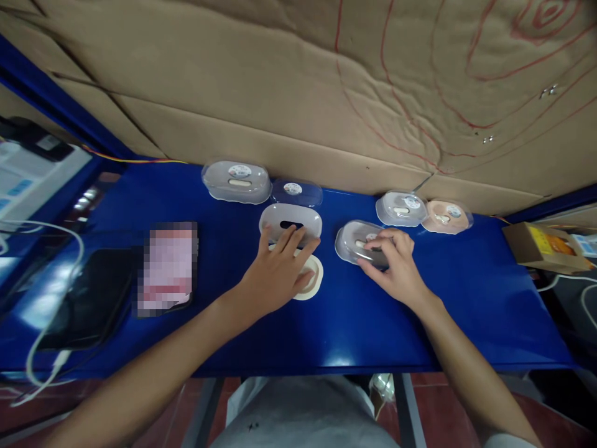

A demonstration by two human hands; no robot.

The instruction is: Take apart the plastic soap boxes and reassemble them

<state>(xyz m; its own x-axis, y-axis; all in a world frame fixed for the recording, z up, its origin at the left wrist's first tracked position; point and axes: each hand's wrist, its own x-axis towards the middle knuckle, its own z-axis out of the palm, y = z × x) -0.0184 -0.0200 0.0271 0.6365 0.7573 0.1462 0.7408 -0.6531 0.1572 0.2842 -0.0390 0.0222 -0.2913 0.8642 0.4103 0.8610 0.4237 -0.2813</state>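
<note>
My left hand (275, 270) lies with fingers spread over a white oval lid (269, 218) that has a dark slot in its middle. Under its thumb and palm is a cream oval piece (318, 285), partly hidden by the hand. To the right, my right hand (398, 264) has its thumb and fingers closed around the near right side of a grey oval box with a clear cover (346, 241). A pale oblong handle and a round label show on its top. Directly behind the white lid sits a clear cover with a round label (305, 194).
Along the cardboard wall (233, 81) stand a finished-looking grey box (219, 182), another grey box (389, 214) and a pinkish one (457, 219). A pixelated phone-like object (170, 267), a black device (91, 298) and a white cable (74, 274) lie left. A small carton (527, 244) is at right.
</note>
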